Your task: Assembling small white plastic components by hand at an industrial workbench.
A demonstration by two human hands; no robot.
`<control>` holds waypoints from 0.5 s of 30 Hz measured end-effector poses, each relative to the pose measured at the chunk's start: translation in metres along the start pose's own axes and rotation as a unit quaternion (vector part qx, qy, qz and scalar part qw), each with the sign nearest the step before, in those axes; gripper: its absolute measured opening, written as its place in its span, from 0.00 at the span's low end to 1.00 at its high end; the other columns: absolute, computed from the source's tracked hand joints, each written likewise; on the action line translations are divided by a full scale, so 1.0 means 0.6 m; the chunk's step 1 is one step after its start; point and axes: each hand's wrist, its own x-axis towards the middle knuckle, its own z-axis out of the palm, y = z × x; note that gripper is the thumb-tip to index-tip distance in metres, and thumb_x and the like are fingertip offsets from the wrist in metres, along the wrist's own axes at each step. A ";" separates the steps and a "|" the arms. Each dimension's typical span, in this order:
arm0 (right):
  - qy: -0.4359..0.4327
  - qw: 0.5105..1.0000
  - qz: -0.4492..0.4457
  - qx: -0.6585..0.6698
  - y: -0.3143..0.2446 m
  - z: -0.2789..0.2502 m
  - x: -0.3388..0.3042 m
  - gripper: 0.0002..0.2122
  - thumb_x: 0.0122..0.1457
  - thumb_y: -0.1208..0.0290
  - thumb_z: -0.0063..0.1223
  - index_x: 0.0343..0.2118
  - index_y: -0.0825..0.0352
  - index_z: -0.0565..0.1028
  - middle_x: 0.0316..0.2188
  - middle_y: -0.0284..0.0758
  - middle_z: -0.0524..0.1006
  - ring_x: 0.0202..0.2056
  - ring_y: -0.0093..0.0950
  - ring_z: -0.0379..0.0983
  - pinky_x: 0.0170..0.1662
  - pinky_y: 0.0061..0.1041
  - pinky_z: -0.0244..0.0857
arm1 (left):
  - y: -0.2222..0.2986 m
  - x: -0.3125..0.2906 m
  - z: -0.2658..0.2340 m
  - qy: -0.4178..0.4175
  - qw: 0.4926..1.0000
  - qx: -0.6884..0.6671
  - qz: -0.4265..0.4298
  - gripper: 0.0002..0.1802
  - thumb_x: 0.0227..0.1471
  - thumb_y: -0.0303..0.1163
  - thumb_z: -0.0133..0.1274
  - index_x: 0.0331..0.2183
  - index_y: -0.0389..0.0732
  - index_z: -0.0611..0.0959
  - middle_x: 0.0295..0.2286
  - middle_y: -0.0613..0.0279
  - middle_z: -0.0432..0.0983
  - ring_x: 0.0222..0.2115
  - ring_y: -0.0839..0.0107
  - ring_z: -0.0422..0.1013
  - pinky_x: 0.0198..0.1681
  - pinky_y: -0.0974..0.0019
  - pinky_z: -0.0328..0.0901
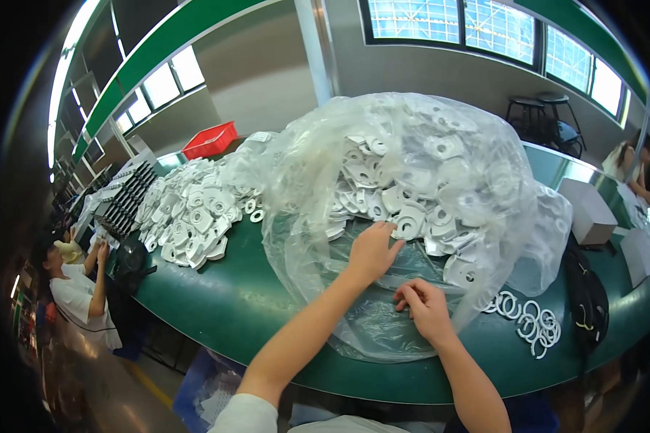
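Observation:
A large clear plastic bag (pixel 303 252) lies spread before me, its mouth toward me, heaped with white plastic parts (pixel 440 148) that have round holes. My left hand (pixel 372 252) reaches into the mouth with its thumb apart from the stretched fingers. Its fingertips are at a white ring-shaped part (pixel 409 223) at the near edge of the heap; whether they touch it I cannot tell. Nearer to me, my right hand (pixel 426 309) hovers over the bag's front sheet with its fingers loosely curled in. Nothing shows in that hand.
Loose white parts (pixel 195 213) are piled on the green table (pixel 224 303) to the left, near a red bin (pixel 211 140). At the right are white rings (pixel 538 328), a black bag (pixel 588 296) and a white box (pixel 587 211). Another person (pixel 83 289) works at far left.

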 end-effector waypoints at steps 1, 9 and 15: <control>0.002 1.000 0.000 -0.007 0.001 -0.002 0.000 0.07 0.60 0.72 0.44 0.31 0.69 0.73 0.27 0.31 0.76 0.25 0.17 0.72 0.22 0.13 0.57 | 0.002 0.004 0.028 0.091 0.995 0.024 -0.027 0.16 0.45 0.38 0.58 0.33 0.37 0.81 0.31 0.53 0.76 0.29 0.55 0.73 0.35 0.62 0.67; 0.000 0.998 -0.016 0.064 0.007 0.013 0.009 0.10 0.57 0.74 0.48 0.41 0.70 0.68 0.30 0.35 0.76 0.26 0.19 0.72 0.27 0.16 0.62 | -0.039 0.039 0.022 0.081 0.983 -0.073 -0.150 0.12 0.43 0.31 0.56 0.30 0.33 0.80 0.21 0.58 0.74 0.22 0.73 0.69 0.28 0.68 0.63; 0.064 0.981 -0.008 0.181 -0.004 -0.003 0.014 0.30 0.54 0.74 0.55 0.57 0.67 0.53 0.39 0.38 0.74 0.31 0.23 0.74 0.28 0.19 0.66 | 0.041 0.043 -0.120 -0.297 0.946 -0.124 -0.038 0.11 0.48 0.25 0.53 0.35 0.30 0.80 0.24 0.65 0.76 0.26 0.80 0.68 0.30 0.74 0.64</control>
